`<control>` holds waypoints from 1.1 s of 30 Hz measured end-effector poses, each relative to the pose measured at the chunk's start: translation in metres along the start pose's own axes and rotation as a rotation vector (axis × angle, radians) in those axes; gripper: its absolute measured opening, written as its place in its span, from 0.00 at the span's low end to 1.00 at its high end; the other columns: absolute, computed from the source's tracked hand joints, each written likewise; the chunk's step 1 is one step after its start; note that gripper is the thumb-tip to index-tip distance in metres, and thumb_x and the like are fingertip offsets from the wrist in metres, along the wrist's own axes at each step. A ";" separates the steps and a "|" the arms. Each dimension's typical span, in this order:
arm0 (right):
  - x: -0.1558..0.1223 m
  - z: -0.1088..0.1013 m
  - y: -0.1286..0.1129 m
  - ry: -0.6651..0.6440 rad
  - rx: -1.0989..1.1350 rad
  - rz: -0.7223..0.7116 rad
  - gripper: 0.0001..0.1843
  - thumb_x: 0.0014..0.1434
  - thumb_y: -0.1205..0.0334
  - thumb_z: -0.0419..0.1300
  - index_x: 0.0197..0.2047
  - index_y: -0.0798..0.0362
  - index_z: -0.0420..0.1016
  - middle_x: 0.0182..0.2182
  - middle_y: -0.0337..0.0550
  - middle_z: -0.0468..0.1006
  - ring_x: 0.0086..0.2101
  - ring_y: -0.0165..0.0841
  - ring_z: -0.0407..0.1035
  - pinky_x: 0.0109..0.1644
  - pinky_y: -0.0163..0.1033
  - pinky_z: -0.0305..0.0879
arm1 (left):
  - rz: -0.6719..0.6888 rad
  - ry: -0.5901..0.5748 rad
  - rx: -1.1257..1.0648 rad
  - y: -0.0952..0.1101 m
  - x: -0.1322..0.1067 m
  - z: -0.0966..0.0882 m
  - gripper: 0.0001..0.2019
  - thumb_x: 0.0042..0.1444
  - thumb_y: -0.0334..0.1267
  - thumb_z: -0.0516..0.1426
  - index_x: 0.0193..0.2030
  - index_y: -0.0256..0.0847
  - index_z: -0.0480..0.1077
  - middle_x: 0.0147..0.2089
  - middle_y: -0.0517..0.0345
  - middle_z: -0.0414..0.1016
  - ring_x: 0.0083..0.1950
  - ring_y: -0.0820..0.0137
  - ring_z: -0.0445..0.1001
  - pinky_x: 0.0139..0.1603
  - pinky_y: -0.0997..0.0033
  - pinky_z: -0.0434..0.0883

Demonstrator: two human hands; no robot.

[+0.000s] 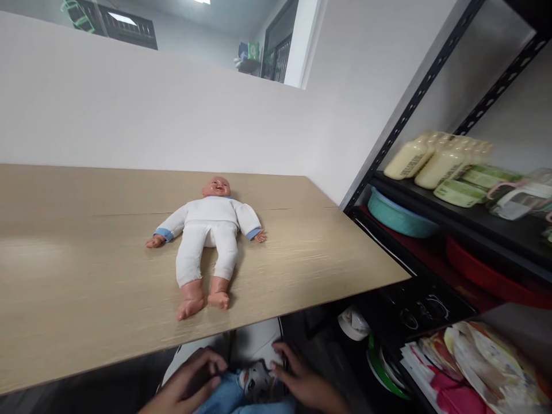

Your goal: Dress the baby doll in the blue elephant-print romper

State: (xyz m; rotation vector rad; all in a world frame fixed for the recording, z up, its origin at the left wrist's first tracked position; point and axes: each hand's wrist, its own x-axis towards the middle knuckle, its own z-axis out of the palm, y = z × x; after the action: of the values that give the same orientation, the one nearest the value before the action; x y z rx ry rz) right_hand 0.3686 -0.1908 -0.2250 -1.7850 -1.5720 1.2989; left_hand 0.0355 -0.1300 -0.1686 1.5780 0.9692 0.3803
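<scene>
A baby doll (211, 230) lies on its back on the wooden table (107, 287), arms spread and feet toward me. It wears a white long-sleeved top and white trousers with blue at the neck and cuffs. My left hand (194, 379) is below the table's front edge, over my lap, fingers loosely bent and thumb apart, with nothing seen in it. Opposite it, my right hand (304, 379) has its thumb and finger spread, also without anything visible. Between them are blue jeans (228, 397) and a grey printed cloth (259, 382). Neither hand touches the doll.
To the right stands a black shelf (431, 215) with cream bottles (444, 167), green-labelled packs (461, 192) and a clear container (513, 201). Lower down are a teal basin (399, 218), a red basin (487, 273) and plastic-wrapped items (495, 362). A white wall (172, 115) backs the table.
</scene>
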 end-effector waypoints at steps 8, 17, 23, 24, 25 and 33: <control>-0.005 -0.004 -0.025 -0.325 -0.321 0.017 0.16 0.48 0.54 0.74 0.42 0.49 0.84 0.35 0.40 0.84 0.36 0.40 0.74 0.43 0.42 0.70 | 0.210 -0.397 0.065 -0.004 0.070 0.040 0.37 0.49 0.42 0.70 0.67 0.54 0.71 0.69 0.55 0.75 0.70 0.48 0.71 0.73 0.53 0.67; -0.050 -0.063 -0.128 -0.065 -0.136 -0.508 0.10 0.58 0.61 0.69 0.44 0.49 0.77 0.49 0.44 0.76 0.52 0.40 0.71 0.60 0.43 0.65 | 0.282 -0.304 0.149 0.071 0.037 0.002 0.28 0.50 0.58 0.71 0.53 0.45 0.78 0.50 0.56 0.79 0.51 0.56 0.77 0.56 0.62 0.74; -0.043 -0.071 -0.169 -0.004 -0.018 -0.809 0.16 0.53 0.74 0.66 0.41 0.48 0.70 0.48 0.39 0.81 0.49 0.33 0.75 0.56 0.36 0.66 | 0.239 -0.165 0.323 0.116 -0.011 -0.045 0.20 0.57 0.51 0.69 0.51 0.46 0.74 0.51 0.56 0.79 0.51 0.58 0.76 0.55 0.66 0.72; -0.039 -0.072 -0.173 -0.003 -0.022 -0.838 0.15 0.55 0.73 0.66 0.41 0.47 0.70 0.46 0.39 0.81 0.47 0.33 0.76 0.54 0.36 0.66 | 0.263 -0.136 0.334 0.118 -0.013 -0.051 0.18 0.58 0.51 0.68 0.50 0.46 0.74 0.51 0.55 0.79 0.51 0.58 0.75 0.55 0.66 0.72; -0.035 -0.073 -0.178 -0.002 -0.029 -0.863 0.12 0.58 0.70 0.67 0.42 0.47 0.71 0.44 0.39 0.81 0.44 0.32 0.76 0.51 0.35 0.67 | 0.283 -0.099 0.335 0.119 -0.015 -0.056 0.17 0.60 0.50 0.67 0.50 0.46 0.73 0.51 0.55 0.78 0.52 0.58 0.75 0.55 0.67 0.72; -0.014 -0.086 -0.199 0.092 -0.089 -0.813 0.11 0.68 0.50 0.66 0.47 0.46 0.79 0.40 0.39 0.85 0.40 0.34 0.78 0.48 0.37 0.68 | 0.329 0.113 0.291 0.123 -0.033 -0.088 0.10 0.69 0.47 0.58 0.41 0.44 0.69 0.43 0.58 0.75 0.43 0.64 0.73 0.45 0.73 0.71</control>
State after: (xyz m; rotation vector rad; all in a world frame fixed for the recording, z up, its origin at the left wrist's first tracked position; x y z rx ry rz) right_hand 0.3375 -0.1292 -0.0185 -1.0113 -2.0037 0.7441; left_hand -0.0014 -0.0931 -0.0224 2.0086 0.8784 0.5807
